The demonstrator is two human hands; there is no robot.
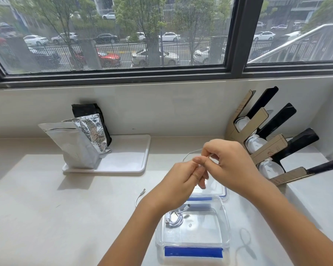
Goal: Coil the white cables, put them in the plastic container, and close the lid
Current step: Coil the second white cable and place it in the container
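White cable [188,154] pinched in both grips, left hand [183,179] and right hand [229,166] held over the open box [225,223] so the coil drops beside the coil [174,217] already inside; lid [219,191] parked far, tail [139,195] trailing left on bench [65,217].

Both forearms bare, no sleeves in view. Left hand [178,181] & right hand [232,164] bare too: no gloves, rings, watch or wristband visible.
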